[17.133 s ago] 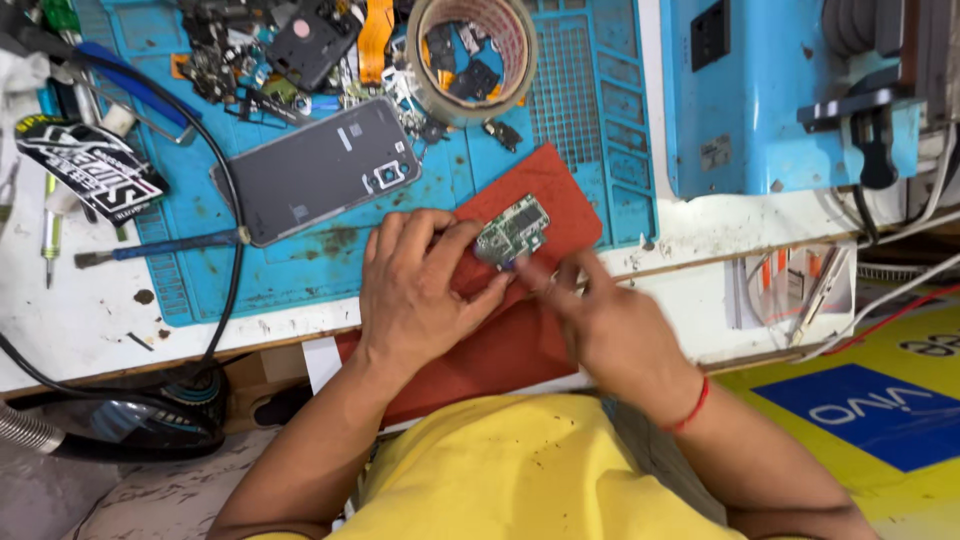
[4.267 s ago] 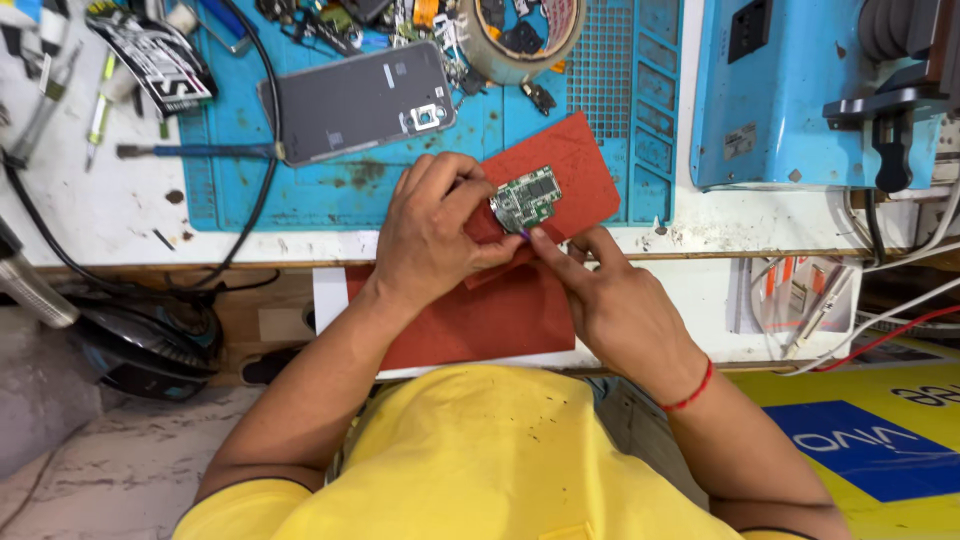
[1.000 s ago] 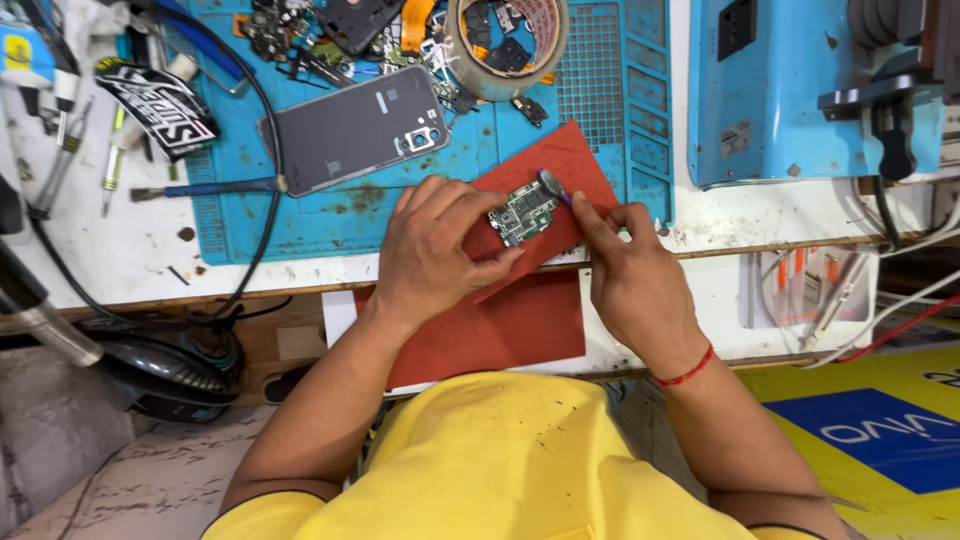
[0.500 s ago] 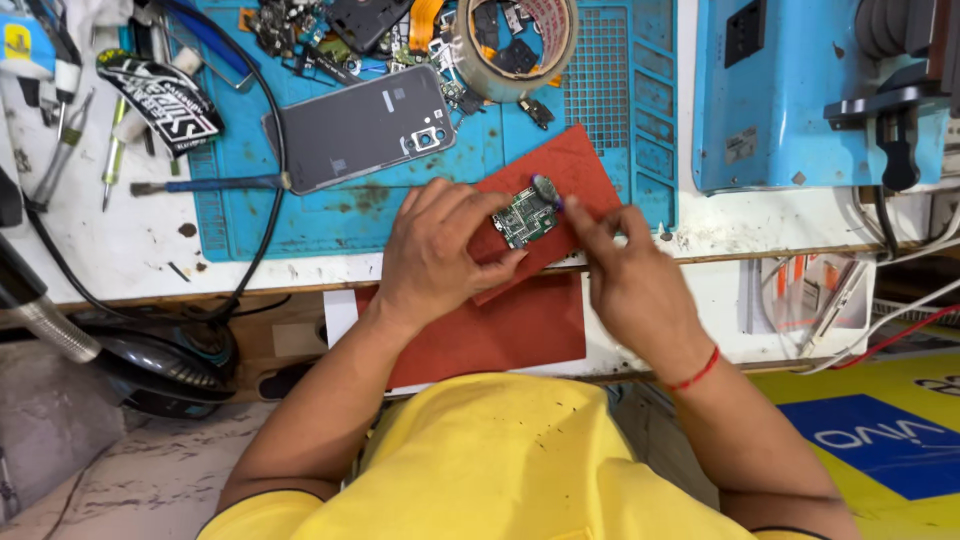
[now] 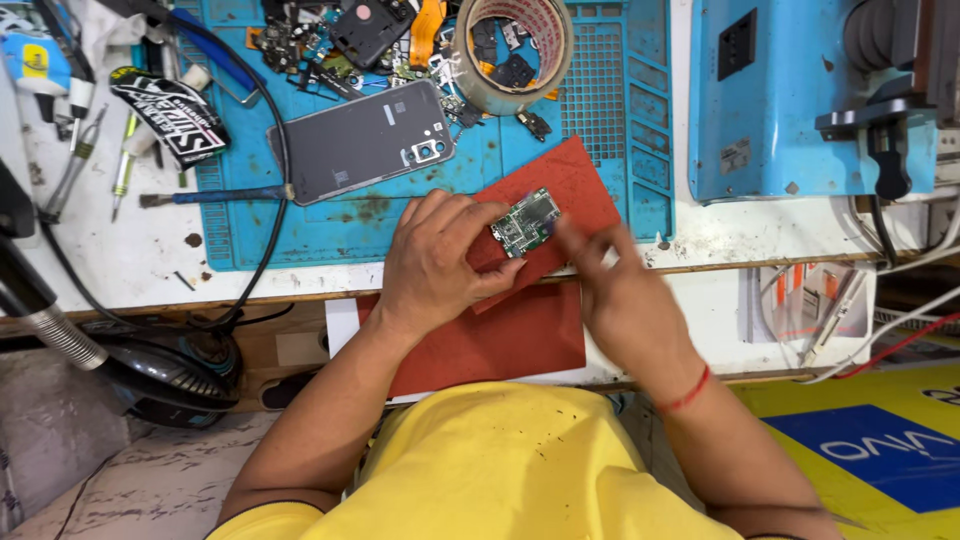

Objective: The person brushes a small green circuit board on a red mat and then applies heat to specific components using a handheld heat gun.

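I am pinching a small green circuit board (image 5: 526, 222) between the thumb and fingertips of my left hand (image 5: 440, 262), keeping it raised just above the red mat (image 5: 580, 180) so its component face is turned up toward me for inspection. My right hand (image 5: 625, 300) is hovering just beside the board's right edge; it is motion-blurred, so I cannot tell whether its fingers are pinching anything. The mat is lying over the edge of the blue work mat (image 5: 620, 90), giving a plain backing. A grey phone back cover (image 5: 362, 140) is lying apart, near a tape roll (image 5: 512, 40).
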